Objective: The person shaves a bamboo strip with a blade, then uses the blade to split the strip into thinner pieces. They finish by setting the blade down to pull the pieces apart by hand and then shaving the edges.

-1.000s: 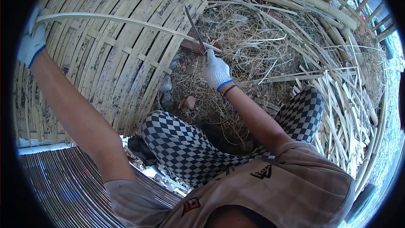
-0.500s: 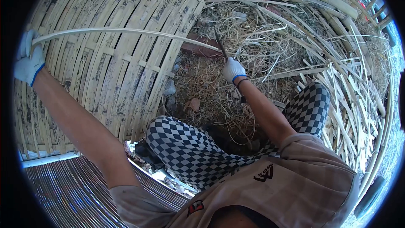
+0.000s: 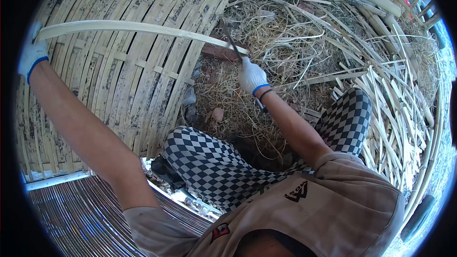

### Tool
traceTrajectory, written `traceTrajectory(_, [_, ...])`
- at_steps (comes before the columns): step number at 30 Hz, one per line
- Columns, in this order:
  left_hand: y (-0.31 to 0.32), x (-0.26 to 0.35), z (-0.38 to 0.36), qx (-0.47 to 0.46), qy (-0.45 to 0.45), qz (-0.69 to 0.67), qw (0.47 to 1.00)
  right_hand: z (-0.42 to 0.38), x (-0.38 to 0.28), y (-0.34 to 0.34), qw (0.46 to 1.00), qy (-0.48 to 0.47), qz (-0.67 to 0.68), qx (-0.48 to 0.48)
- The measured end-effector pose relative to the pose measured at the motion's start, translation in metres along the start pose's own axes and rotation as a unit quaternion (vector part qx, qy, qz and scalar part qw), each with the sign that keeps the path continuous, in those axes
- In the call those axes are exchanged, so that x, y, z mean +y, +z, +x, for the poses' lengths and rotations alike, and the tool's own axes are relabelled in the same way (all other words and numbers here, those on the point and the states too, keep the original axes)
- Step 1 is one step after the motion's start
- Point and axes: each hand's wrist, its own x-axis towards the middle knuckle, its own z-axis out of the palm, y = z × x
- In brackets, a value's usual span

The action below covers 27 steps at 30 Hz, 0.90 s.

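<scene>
The left hand (image 3: 32,57), gloved, grips one end of a long pale bamboo strip (image 3: 128,27), which arches over the woven bamboo panel (image 3: 124,62). Near its other end, above a reddish brick (image 3: 220,51), the gloved right hand (image 3: 252,77) clasps a knife (image 3: 231,38); split strips (image 3: 390,123) lie farther right.

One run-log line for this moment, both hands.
left hand: holding bamboo strip end | right hand: gripping knife | blade: crosses strip near its other end, contact unclear | woven panel: behind strip
</scene>
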Motion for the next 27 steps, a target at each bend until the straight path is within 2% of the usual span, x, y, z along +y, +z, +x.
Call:
traceTrajectory(4, [-0.013,-0.012,0.030,-0.019,0.041,0.062,0.997,-0.013,-0.030,0.014,0.988,-0.126,0.034,0.084])
traceTrajectory(7, [-0.032,-0.031,0.058,-0.025,0.091,0.186,0.978,-0.002,-0.011,0.031,0.992,-0.103,0.028,0.074])
traceTrajectory(9, [-0.052,-0.047,0.076,-0.023,0.132,0.328,0.935,0.009,-0.011,0.044,0.988,-0.121,0.033,0.093])
traceTrajectory(11, [-0.074,-0.059,0.089,-0.024,0.167,0.474,0.864,0.012,-0.025,0.065,0.986,-0.114,0.040,0.118])
traceTrajectory(12, [-0.085,-0.058,0.096,-0.027,0.180,0.537,0.824,-0.004,-0.042,0.050,0.993,-0.063,0.056,0.083])
traceTrajectory(14, [-0.107,-0.060,0.107,-0.033,0.203,0.652,0.730,-0.017,-0.049,0.030,0.993,-0.083,0.035,0.072])
traceTrajectory(17, [-0.127,-0.066,0.122,-0.054,0.238,0.766,0.594,-0.002,-0.016,0.041,0.995,-0.079,0.015,0.054])
traceTrajectory(22, [-0.151,-0.065,0.144,-0.079,0.295,0.859,0.411,-0.010,-0.045,0.031,0.998,-0.047,0.031,0.030])
traceTrajectory(25, [-0.159,-0.066,0.164,-0.100,0.328,0.883,0.321,-0.011,-0.024,0.010,0.998,-0.059,0.007,0.003])
traceTrajectory(27, [-0.162,-0.064,0.178,-0.105,0.345,0.888,0.286,0.031,0.019,0.050,0.999,0.045,0.013,-0.002])
